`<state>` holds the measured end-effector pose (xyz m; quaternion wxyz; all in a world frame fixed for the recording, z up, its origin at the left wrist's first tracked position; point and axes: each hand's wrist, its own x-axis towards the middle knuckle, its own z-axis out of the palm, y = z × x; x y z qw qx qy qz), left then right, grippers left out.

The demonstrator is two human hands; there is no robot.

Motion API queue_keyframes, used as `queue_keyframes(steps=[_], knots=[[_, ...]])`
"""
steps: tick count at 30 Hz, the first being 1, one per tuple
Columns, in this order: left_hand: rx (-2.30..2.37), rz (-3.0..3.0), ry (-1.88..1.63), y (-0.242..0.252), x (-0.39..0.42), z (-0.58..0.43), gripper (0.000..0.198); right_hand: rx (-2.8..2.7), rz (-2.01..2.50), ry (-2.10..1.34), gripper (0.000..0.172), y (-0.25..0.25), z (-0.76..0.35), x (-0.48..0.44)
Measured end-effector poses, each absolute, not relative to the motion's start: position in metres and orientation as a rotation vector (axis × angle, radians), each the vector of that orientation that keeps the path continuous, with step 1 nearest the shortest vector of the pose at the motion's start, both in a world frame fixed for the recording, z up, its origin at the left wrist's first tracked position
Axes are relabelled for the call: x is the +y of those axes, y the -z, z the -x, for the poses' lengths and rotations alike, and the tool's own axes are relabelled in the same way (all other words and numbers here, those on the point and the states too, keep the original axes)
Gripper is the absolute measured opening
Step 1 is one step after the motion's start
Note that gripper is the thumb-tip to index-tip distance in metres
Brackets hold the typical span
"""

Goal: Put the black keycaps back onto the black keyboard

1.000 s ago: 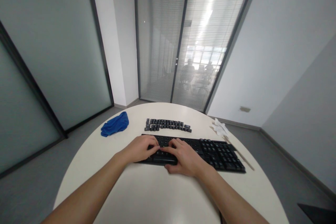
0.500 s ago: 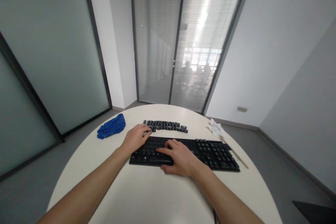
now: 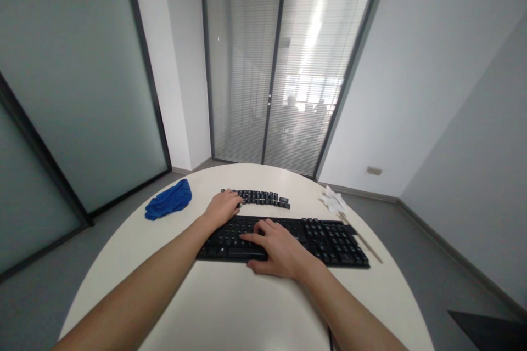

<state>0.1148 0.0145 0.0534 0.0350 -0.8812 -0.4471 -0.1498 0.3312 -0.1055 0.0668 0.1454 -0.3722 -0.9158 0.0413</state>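
A black keyboard (image 3: 333,244) lies across the round table, with part of its left side showing keys removed. Beyond it, loose black keycaps (image 3: 263,197) are lined up in two rows. My left hand (image 3: 223,209) reaches over the left end of these rows, fingers bent and drawn together at the keycaps. Whatever sits between its fingertips is hidden. My right hand (image 3: 280,250) rests on the middle of the keyboard, its index finger stretched to the left and its thumb apart at the front edge.
A crumpled blue cloth (image 3: 168,200) lies at the table's left side. On the right are a white crumpled tissue (image 3: 332,200) and a thin stick (image 3: 368,244) beside the keyboard. The round white table (image 3: 230,307) has its curved edge near the walls and glass doors.
My left hand has shifted forward and right, over the left end of the keycap rows. The right hand stays in place on the keyboard. The view has turned slightly.
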Motion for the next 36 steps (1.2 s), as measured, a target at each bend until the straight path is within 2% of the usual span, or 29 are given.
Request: queue_keyframes(steps=[12,20,24,36], knots=[[-1.424,2.726,0.496,-0.055,0.017,-0.123,0.02,-2.643,1.079,-0.123,0.059,-0.068,-0.332,-0.106],[-1.35,2.91,0.804,-0.061,-0.019,-0.111,0.022,-2.631,1.066,-0.129,0.061,-0.065,-0.331,-0.104],[-1.326,3.208,1.201,-0.058,-0.044,-0.096,0.024,-2.631,1.054,-0.146,0.062,-0.065,-0.331,-0.103],[-1.432,3.351,0.962,-0.056,-0.054,-0.072,0.021,-2.606,1.066,-0.174,0.062,-0.062,-0.329,-0.101]])
